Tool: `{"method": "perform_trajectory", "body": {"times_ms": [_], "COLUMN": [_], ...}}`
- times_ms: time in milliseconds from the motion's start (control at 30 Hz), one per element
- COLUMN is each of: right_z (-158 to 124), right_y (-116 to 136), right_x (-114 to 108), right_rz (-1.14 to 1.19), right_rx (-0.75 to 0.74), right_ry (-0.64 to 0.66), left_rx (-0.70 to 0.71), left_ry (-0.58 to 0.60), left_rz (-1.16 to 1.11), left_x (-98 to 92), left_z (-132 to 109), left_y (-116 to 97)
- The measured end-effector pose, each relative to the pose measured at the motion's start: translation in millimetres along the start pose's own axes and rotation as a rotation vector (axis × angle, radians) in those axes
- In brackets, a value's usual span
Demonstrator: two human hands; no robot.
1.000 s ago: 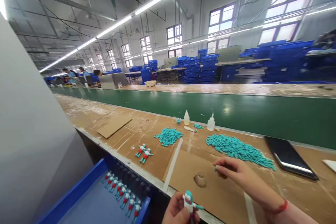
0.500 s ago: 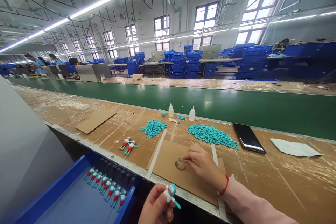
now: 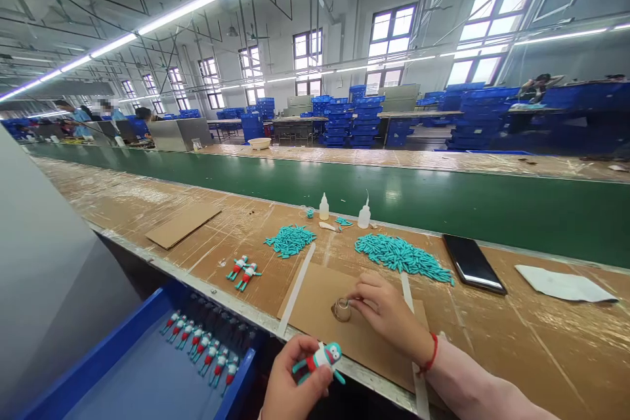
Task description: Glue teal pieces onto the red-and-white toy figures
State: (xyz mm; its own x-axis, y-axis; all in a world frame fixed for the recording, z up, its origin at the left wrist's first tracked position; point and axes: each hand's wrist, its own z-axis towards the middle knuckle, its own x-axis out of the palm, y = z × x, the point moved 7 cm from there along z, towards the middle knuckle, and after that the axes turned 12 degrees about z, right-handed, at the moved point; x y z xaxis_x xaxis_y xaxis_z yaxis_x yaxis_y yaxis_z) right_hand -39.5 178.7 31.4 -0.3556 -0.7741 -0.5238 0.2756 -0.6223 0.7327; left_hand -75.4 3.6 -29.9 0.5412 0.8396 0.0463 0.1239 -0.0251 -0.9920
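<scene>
My left hand (image 3: 299,374), at the front edge of the bench, is closed round a small toy figure (image 3: 322,356) with a teal head, white chest, red shorts and teal limbs. The figure lies tilted, its head towards the right. Over a cardboard sheet (image 3: 315,289) taped to the bench, my right hand (image 3: 377,305) pinches at the rim of a small round cup (image 3: 341,310); what sits between those fingertips is too small to make out. Behind it spreads a pile of teal pieces (image 3: 401,256), and a smaller pile (image 3: 290,240) lies to the left.
Two finished-looking figures (image 3: 245,272) lie left of the cardboard. Several more rest in a blue bin (image 3: 142,321) below the bench edge. Farther back stand two squeeze bottles (image 3: 323,207), a phone (image 3: 472,262), a white cloth (image 3: 564,282) and a green conveyor belt (image 3: 295,176).
My left hand has turned the toy figure, so its red shorts and legs now show. My right hand stays at the small cup. The whole view has shifted slightly.
</scene>
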Motion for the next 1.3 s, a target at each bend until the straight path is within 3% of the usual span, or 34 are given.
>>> {"method": "perform_trajectory", "body": {"times_ms": [133,233,300,533,667,800,1067,1300], "right_z": [-5,-16,-20,-22,-19,-18,-21,-21], "right_y": [4,16,26,33,34,38,42,57], "right_x": [2,16,20,17,15,11,16,2], "right_rz": [0.412,0.791,0.866,0.772,0.703,0.784,0.815,0.499], "right_rx": [0.325,0.599,0.674,0.584,0.499,0.496,0.526,0.401], "right_ry": [0.022,0.143,0.198,0.222,0.23,0.198,0.218,0.261], "left_rx": [0.174,0.235,0.272,0.324,0.334,0.39,0.418,0.381], "left_ry": [-0.012,0.097,0.177,0.267,0.241,0.177,0.25,0.169], "left_rz": [0.382,0.628,0.756,0.872,0.849,0.791,0.773,0.71], "left_x": [5.4,21.3,31.7,42.0,41.1,38.1,40.2,37.8], "left_z": [2,5,7,8,8,7,3,-4], "left_y": [-33,-52,-59,-63,-68,-76,-80,-75]}}
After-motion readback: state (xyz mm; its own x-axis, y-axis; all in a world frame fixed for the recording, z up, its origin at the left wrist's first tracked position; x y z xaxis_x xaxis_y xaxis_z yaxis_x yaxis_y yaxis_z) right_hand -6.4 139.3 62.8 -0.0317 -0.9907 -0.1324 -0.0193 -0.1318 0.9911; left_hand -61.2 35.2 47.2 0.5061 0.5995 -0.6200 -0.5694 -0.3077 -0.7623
